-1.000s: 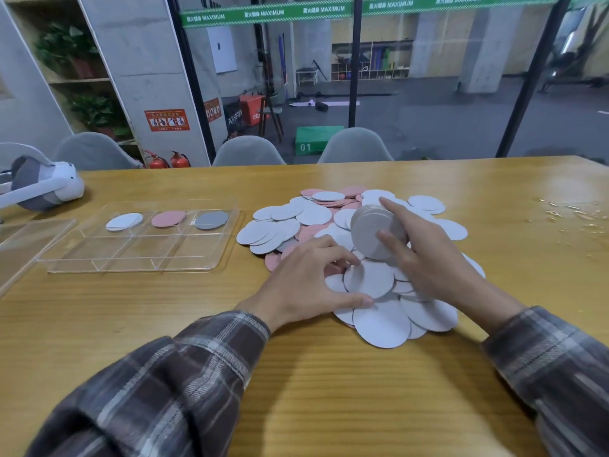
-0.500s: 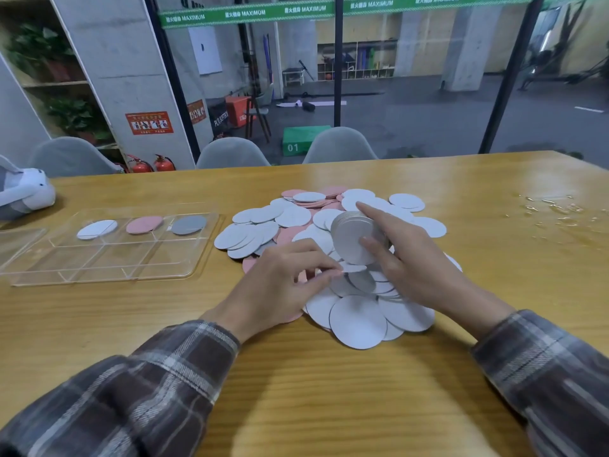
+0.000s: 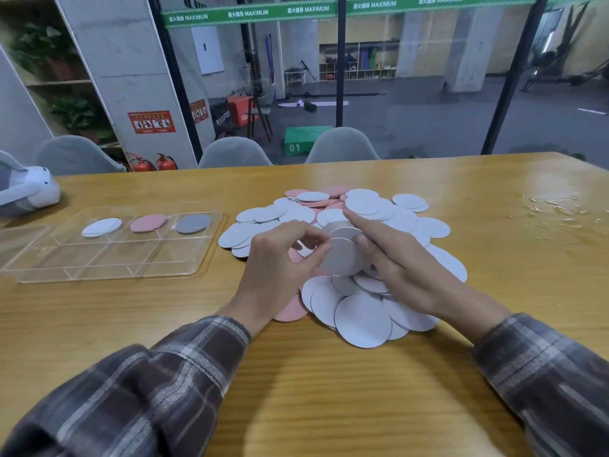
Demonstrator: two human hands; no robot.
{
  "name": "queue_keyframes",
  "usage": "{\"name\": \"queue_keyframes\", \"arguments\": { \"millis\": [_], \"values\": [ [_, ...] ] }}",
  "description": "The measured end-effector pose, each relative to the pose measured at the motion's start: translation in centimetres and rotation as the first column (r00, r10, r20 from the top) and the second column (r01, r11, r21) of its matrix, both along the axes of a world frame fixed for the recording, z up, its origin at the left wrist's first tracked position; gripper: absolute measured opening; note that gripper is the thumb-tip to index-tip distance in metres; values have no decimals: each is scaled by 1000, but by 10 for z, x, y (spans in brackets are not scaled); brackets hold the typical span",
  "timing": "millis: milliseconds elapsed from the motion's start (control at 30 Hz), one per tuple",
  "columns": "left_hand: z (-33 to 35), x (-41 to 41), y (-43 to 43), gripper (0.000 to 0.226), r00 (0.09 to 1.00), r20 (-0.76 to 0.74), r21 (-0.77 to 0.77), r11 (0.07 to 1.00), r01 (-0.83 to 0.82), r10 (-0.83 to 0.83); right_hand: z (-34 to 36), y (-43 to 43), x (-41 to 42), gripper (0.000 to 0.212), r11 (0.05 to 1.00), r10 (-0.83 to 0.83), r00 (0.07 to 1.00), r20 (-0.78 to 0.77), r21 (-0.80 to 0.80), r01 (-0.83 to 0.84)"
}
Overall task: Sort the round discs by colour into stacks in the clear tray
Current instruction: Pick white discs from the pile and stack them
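Since the earlier frame the left hand (image 3: 280, 258) has lifted off the pile (image 3: 362, 318) and now pinches the front disc (image 3: 344, 258) of the stack (image 3: 339, 226). The right hand (image 3: 405, 272) grips this stack on edge above mid-worktop (image 3: 329, 390). The clear tray (image 3: 108, 276), near the left edge, holds single white, pink and grey discs.

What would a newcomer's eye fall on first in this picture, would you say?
First, the sprawling heap of white and pink round discs at centre. Over it, the left hand and right hand hold a small stack of pale discs. At left, a clear plastic tray holds a white disc, a pink disc and a grey disc in its far compartments.
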State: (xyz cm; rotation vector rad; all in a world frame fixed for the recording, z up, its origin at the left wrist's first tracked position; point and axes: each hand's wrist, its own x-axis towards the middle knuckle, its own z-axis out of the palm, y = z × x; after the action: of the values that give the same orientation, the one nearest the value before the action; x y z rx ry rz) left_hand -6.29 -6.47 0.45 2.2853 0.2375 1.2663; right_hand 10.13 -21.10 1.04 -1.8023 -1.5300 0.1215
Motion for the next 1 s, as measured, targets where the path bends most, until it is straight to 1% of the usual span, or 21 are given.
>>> {"name": "queue_keyframes", "arguments": {
  "millis": [67, 133, 233, 300, 367, 433, 467, 533, 633, 733, 800, 900, 1000],
  "values": [
    [1, 1, -1, 10, 1000, 10, -53, 999, 2, -2, 0, 2, -1, 63, 1000, -4, 998, 58, -30, 6],
    [1, 2, -3, 13, 1000, 4, -78, 997, 5, -5, -3, 5, -1, 63, 998, -25, 992, 122, -49, 31],
    [1, 3, -4, 17, 1000, -15, -36, 999, -8, 8, -3, 5, -2, 60, 998, -50, 987, 151, -20, 54],
    [2, 1, -3, 22, 998, -62, -1, 1000, -1, 1, -2, 4, -1, 59, 998, -65, 986, 151, -4, 66],
    [0, -4, -4, 26, 974, -214, -19, 997, 77, -79, 0, 4, 1, 57, 996, -92, 985, 147, 16, 90],
    [-3, -7, -7, 31, 898, -412, -58, 988, 145, -156, 2, 3, 4, 57, 992, -126, 981, 146, 26, 123],
    [-5, -8, -8, 35, 860, -481, -63, 985, 160, -171, 3, 3, 5, 57, 991, -136, 980, 145, 24, 134],
    [-6, -8, -9, 40, 825, -535, -74, 983, 169, -182, 3, 2, 7, 57, 991, -137, 981, 139, 20, 136],
    [-3, -10, -5, 39, 808, -548, -133, 976, 173, -218, 2, 2, 7, 57, 991, -132, 982, 132, 18, 131],
    [-2, -11, -2, 33, 795, -568, -143, 977, 157, -211, 1, 2, 6, 57, 992, -125, 982, 141, 17, 124],
    [1, -12, -3, 29, 798, -560, -176, 973, 150, -224, 0, 1, 8, 57, 993, -122, 982, 143, 14, 121],
    [8, -13, -2, 23, 804, -504, -312, 935, 170, -315, -1, 1, 9, 56, 992, -123, 985, 119, 20, 122],
    [10, -13, 3, 20, 852, -397, -390, 903, 181, -342, -2, 1, 10, 51, 995, -99, 994, 41, 28, 98]
  ]
}}
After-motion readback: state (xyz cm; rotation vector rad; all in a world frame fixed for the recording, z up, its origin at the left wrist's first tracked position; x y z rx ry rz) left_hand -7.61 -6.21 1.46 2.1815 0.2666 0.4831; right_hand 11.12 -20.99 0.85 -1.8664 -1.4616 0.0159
